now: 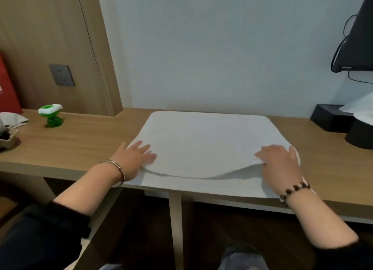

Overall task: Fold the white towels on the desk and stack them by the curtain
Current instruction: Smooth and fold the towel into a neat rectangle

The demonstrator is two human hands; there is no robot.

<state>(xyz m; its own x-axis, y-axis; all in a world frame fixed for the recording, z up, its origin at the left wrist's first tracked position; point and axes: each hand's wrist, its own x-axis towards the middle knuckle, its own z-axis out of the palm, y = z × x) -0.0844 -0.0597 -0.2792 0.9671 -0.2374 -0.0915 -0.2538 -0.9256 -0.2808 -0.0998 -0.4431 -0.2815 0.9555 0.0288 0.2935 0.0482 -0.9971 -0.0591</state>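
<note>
On the worktop (80, 146), left of centre: left hand (134, 158) flat, fingers spread, pressing the near-left corner | centre: white towel (201, 140) doubled over, top layer short of the near edge | right: right hand (280, 162) flat on the near-right corner | progress: early, I judge; more folds and stacking left, curtain unseen

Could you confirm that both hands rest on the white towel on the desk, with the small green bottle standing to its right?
Not quite: the head view shows the small green bottle standing to the left of the white towel, not its right. The left hand and right hand do rest on the towel on the desk.
</note>
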